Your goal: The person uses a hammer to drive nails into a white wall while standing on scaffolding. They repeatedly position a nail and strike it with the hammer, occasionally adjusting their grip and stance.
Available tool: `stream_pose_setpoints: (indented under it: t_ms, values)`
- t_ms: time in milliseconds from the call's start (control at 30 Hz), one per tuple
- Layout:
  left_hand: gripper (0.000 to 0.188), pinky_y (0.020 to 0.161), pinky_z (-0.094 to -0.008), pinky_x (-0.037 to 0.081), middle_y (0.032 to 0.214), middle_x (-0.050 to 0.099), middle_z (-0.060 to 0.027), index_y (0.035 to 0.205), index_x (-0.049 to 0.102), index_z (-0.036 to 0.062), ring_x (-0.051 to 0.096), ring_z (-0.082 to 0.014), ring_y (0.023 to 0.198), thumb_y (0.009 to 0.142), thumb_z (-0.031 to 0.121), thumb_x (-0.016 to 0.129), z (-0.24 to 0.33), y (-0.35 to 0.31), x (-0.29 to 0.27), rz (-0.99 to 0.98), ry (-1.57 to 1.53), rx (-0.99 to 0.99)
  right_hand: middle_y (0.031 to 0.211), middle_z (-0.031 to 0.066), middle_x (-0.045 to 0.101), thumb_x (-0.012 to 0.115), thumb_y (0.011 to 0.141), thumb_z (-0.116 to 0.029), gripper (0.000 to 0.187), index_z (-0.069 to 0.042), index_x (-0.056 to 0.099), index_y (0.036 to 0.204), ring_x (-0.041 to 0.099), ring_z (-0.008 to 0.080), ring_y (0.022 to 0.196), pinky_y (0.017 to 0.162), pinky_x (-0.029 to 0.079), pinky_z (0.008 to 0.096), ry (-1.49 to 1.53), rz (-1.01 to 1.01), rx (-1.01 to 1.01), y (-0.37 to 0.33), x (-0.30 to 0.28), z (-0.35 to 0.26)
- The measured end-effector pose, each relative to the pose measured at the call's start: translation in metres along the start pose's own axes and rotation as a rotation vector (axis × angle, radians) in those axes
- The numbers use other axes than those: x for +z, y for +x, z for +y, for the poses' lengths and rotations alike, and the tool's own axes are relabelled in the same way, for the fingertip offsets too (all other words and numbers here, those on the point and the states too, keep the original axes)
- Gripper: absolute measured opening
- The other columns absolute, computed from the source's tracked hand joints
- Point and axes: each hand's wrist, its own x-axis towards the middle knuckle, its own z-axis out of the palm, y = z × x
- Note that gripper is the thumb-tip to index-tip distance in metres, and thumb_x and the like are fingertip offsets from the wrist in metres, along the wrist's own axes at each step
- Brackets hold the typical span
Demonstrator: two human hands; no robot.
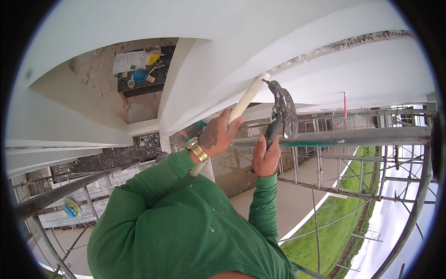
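The pale wooden-handled tool [247, 98] slants up at centre frame, its tip against the white moulded ledge [218, 69]; the left hand [217, 135], wearing a gold metal wristwatch [197, 149], is closed round its shaft; just right of it the dark plaster-caked steel trowel [283, 111] stands upright, gripped at its handle by the right hand [265, 157]; both green sleeves [186, 218] fill the lower centre; grey metal scaffold tubes [353, 136] cross at right; a rough cracked seam [344, 44] runs along the upper right.

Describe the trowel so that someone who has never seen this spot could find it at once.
Start at the white curved wall and follow its rough, chipped seam down to the two hands raised in front of the scaffold rail. The right hand grips the trowel: a dark, pointed metal blade spattered with plaster, unlike the pale wooden handle in the left hand.
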Motion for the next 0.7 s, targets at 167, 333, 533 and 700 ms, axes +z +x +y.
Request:
stream_pose_setpoints:
  t_ms: [167, 333, 533, 700]
  values:
    - [0.043, 0.057, -0.0492, 0.049, 0.07, 0.064, -0.0245, 0.114, 0.053, -0.0063, 0.067, -0.0428, 0.065, 0.104, 0.035, 0.058, 0.002, 0.001, -0.005, -0.007, 0.026, -0.012, 0.069, 0.0064, 0.06, 0.062, 0.104, -0.032, 0.035, 0.001, 0.055, 0.094, 0.054, 0.0178, 0.055, 0.052, 0.044, 0.0327, 0.076, 0.037, 0.065, 0.01, -0.014, -0.027]
    - [0.043, 0.057, -0.0479, 0.048, 0.07, 0.064, -0.024, 0.111, 0.053, -0.0063, 0.067, -0.0419, 0.064, 0.104, 0.036, 0.057, 0.002, -0.001, -0.006, -0.013, 0.016, -0.003, 0.07, 0.0064, 0.058, 0.051, 0.108, -0.041, 0.042, -0.002, 0.053, 0.093, 0.054, 0.0132, 0.059, 0.055, 0.043, 0.0297, 0.401, 0.211, -0.285, 0.003, -0.008, -0.026]
    - [0.042, 0.057, -0.0482, 0.048, 0.069, 0.063, -0.0227, 0.107, 0.054, -0.0058, 0.066, -0.0406, 0.063, 0.104, 0.036, 0.057, 0.0, 0.002, -0.005, -0.009, 0.034, 0.006, 0.058, 0.0005, 0.051, 0.056, 0.107, -0.036, 0.036, -0.004, 0.052, 0.092, 0.048, 0.0085, 0.049, 0.048, 0.039, 0.026, -0.012, -0.103, 0.124, 0.019, -0.017, -0.03]
    - [0.041, 0.057, -0.0479, 0.049, 0.07, 0.064, -0.0226, 0.107, 0.054, -0.0059, 0.066, -0.0402, 0.064, 0.104, 0.035, 0.057, -0.001, 0.0, -0.005, -0.013, 0.015, -0.011, 0.061, 0.0025, 0.054, 0.056, 0.106, -0.04, 0.04, -0.003, 0.051, 0.095, 0.05, 0.0115, 0.051, 0.05, 0.041, 0.0268, 0.214, 0.17, -0.183, 0.016, -0.022, -0.056]
